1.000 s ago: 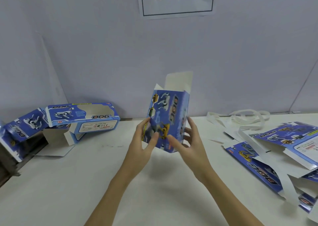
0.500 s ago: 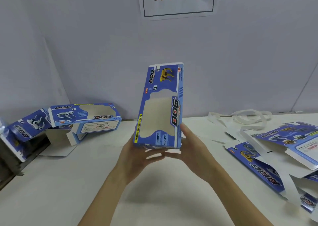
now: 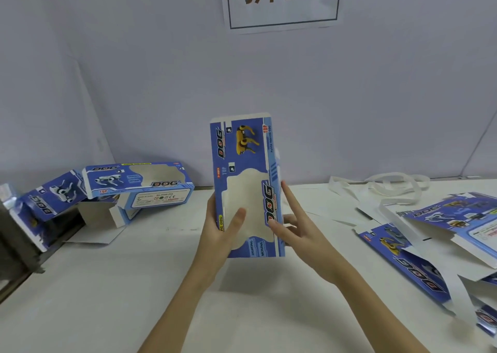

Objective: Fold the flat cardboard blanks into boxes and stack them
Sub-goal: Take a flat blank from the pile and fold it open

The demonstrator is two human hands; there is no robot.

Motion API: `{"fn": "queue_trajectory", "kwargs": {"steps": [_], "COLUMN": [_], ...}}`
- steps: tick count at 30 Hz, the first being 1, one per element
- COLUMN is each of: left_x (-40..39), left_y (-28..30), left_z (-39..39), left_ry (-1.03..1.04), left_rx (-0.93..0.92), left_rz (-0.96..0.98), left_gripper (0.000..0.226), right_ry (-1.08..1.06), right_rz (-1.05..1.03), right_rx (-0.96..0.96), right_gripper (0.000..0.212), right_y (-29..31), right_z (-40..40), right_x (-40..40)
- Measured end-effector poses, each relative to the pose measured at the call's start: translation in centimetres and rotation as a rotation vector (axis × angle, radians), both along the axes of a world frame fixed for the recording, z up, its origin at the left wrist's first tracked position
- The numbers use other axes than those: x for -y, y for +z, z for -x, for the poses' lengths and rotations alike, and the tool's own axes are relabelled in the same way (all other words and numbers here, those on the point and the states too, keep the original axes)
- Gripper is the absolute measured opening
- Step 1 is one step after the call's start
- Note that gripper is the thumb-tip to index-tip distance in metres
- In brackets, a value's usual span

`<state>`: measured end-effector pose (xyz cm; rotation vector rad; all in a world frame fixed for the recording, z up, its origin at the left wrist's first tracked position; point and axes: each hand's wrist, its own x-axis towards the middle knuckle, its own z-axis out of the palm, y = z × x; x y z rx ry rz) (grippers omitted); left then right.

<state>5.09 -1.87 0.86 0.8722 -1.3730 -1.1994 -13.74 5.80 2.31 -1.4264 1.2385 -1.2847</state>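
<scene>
Your left hand [image 3: 219,234] grips the upright box [image 3: 246,186], thumb across its window; right hand [image 3: 298,229] pinches its right edge, fingers extended.

1. A box [image 3: 246,186] stands upright above the table [image 3: 134,285] at centre, held between both hands.
2. The left hand [image 3: 219,234] is at the box's left edge, thumb across its front; the right hand [image 3: 298,229] is at its right edge, thumb on the front.
3. A folded box [image 3: 139,183] lies on its side at the table's far left, near the wall [image 3: 376,97].
4. Another box [image 3: 51,194] lies tilted just left of it, at the table's edge.
5. Flat blanks [image 3: 419,261] lie overlapping on the table's right side.
6. Loose strips [image 3: 390,186] lie behind the blanks, near the wall.
7. A sign [image 3: 282,0] hangs on the wall above the held box.
</scene>
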Motion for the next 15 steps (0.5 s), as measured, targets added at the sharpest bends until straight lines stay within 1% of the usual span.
{"fn": "queue_trajectory", "kwargs": {"steps": [4, 7, 9, 11, 12, 15], "left_x": [-0.1, -0.2, -0.3, -0.4, -0.4, -0.5], "left_y": [0.2, 0.5, 0.6, 0.8, 1.1, 1.6], "left_z": [-0.1, 0.0, 0.1, -0.1, -0.3, -0.7], "left_ry": [0.017, 0.022, -0.002, -0.051, -0.076, -0.117], "left_rx": [0.006, -0.027, -0.093, -0.165, -0.180, -0.149], "left_rz": [-0.006, -0.036, -0.094, -0.168, -0.203, -0.273], "left_gripper": [0.050, 0.046, 0.043, 0.047, 0.051, 0.062], "right_ry": [-0.093, -0.107, -0.022, 0.075, 0.095, 0.140], "right_rz": [0.034, 0.058, 0.028, 0.014, 0.023, 0.110], "right_rx": [0.002, -0.033, 0.019, 0.108, 0.107, 0.008], "right_gripper": [0.091, 0.086, 0.078, 0.063, 0.060, 0.061], "right_y": [0.1, 0.1, 0.0, 0.1, 0.2, 0.8], "right_z": [-0.4, -0.3, 0.0, 0.5, 0.7, 0.8], "right_x": [0.2, 0.3, 0.1, -0.2, -0.3, -0.7]}}
